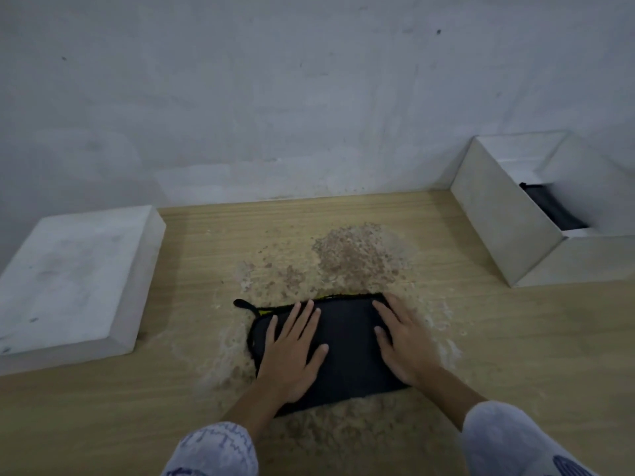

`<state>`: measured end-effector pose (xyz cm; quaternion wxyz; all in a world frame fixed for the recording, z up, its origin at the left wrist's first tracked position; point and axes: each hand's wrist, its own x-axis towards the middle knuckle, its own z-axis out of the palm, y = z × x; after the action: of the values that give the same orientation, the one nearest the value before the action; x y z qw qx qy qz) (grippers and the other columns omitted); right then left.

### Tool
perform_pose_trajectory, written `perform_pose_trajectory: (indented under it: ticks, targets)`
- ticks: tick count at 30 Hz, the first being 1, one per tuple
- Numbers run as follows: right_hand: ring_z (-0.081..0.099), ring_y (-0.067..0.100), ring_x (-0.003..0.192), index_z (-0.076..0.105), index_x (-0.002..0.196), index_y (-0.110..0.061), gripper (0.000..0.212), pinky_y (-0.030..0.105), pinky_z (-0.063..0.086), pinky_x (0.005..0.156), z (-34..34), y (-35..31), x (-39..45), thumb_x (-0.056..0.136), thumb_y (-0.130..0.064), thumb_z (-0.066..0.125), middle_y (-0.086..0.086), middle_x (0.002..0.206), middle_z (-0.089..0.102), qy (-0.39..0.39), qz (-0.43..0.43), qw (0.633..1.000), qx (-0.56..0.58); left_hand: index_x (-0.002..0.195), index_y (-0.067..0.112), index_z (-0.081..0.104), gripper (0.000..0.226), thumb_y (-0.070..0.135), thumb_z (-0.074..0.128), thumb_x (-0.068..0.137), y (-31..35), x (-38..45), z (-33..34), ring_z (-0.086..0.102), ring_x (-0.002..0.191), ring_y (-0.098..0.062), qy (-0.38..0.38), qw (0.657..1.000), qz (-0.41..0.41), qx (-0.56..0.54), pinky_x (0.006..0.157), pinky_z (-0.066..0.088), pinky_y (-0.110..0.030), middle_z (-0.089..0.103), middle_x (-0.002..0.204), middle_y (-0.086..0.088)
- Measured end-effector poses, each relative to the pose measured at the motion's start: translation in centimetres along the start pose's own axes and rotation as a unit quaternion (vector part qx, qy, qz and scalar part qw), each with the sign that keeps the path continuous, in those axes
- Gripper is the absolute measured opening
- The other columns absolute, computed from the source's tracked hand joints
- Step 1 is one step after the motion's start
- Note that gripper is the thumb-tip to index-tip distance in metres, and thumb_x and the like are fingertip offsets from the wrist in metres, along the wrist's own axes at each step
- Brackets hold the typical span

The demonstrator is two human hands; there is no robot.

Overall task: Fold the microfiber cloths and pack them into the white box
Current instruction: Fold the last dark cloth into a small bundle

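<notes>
A dark microfiber cloth (347, 341), folded into a rectangle with a yellow edge showing at its far side and a small loop at its far left corner, lies flat on the wooden table. My left hand (292, 355) presses flat on its left half, fingers spread. My right hand (402, 341) lies flat on its right half. The white box (494, 214) stands open at the far right against the wall, and a dark folded cloth (549, 207) sits inside it.
The box's white lid (75, 276) lies at the left of the wooden table (515, 338). The tabletop has a worn, speckled patch (354, 255) around and beyond the cloth. A grey wall (275, 97) closes off the table's far edge.
</notes>
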<state>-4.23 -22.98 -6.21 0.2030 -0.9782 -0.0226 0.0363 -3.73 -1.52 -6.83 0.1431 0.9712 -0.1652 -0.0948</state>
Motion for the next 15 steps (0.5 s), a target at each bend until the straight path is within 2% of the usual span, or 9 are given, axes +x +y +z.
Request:
perform_pose_trajectory:
  ticks: [2,3,4,6,9,13,15]
  targets:
    - [0.047,0.037,0.12,0.051,0.126,-0.007,0.051,0.045,0.04,0.099,-0.4,0.8,-0.5,0.084,-0.033,0.041,0.018,0.131,0.05,0.087,0.052,0.995,-0.006,0.146,0.03,-0.002,0.098,0.074,-0.027,0.063,-0.2,-0.3,-0.1,-0.022,0.135,0.004,0.01,0.999,0.014,-0.038,0.112,-0.015,-0.028,-0.013,0.152,0.019]
    - [0.053,0.041,0.107,0.056,0.117,-0.004,0.044,0.047,0.046,0.089,-0.5,1.2,-0.7,0.082,-0.03,0.049,0.021,0.117,0.056,0.114,0.074,0.991,-0.014,0.147,0.029,0.003,0.099,0.075,-0.026,0.064,-0.3,-0.4,-0.2,-0.019,0.136,0.005,0.017,0.998,0.019,-0.055,0.113,-0.012,-0.026,-0.006,0.154,0.018]
    - [0.055,0.042,0.097,0.058,0.108,-0.001,0.038,0.047,0.048,0.082,-0.6,1.4,-1.0,0.081,-0.029,0.057,0.023,0.105,0.058,0.127,0.093,0.987,-0.016,0.147,0.028,0.009,0.099,0.075,-0.023,0.065,-0.3,-0.6,-0.3,-0.016,0.136,0.006,0.025,0.997,0.024,-0.07,0.114,-0.009,-0.024,0.0,0.155,0.017]
    - [0.054,0.041,0.093,0.057,0.099,0.0,0.033,0.046,0.047,0.08,-0.9,1.6,-1.4,0.082,-0.026,0.065,0.023,0.097,0.057,0.124,0.122,0.985,-0.003,0.146,0.026,0.017,0.09,0.075,-0.009,0.075,-0.1,-1.0,-0.5,-0.01,0.136,0.007,0.037,0.994,0.027,-0.094,0.113,-0.003,-0.021,0.01,0.154,0.015]
    - [0.052,0.034,0.097,0.054,0.098,-0.005,0.029,0.038,0.044,0.081,-1.6,1.5,-1.5,0.089,-0.032,0.056,0.017,0.099,0.057,0.078,0.144,0.986,0.034,0.144,0.024,0.024,0.062,0.051,0.015,0.089,0.2,-1.4,-1.1,-0.006,0.135,0.007,0.041,0.993,0.03,-0.105,0.111,0.003,-0.02,0.017,0.153,0.013]
    - [0.057,0.032,0.091,0.053,0.098,-0.007,0.024,0.032,0.042,0.072,-2.2,1.4,-1.1,0.09,-0.029,0.054,0.014,0.095,0.062,0.048,0.141,0.986,0.069,0.142,0.021,0.03,0.046,0.034,0.033,0.098,-0.2,-1.9,-1.5,-0.003,0.134,0.007,0.06,0.99,0.022,-0.127,0.111,0.012,-0.024,0.022,0.152,0.011]
    - [0.058,0.032,0.092,0.055,0.1,-0.007,0.024,0.032,0.042,0.072,-2.5,1.3,-1.3,0.09,-0.028,0.055,0.014,0.096,0.062,0.05,0.143,0.986,0.075,0.14,0.02,0.033,0.046,0.036,0.033,0.097,-0.6,-2.3,-1.4,0.0,0.134,0.006,0.07,0.989,0.017,-0.132,0.113,0.015,-0.027,0.026,0.151,0.01]
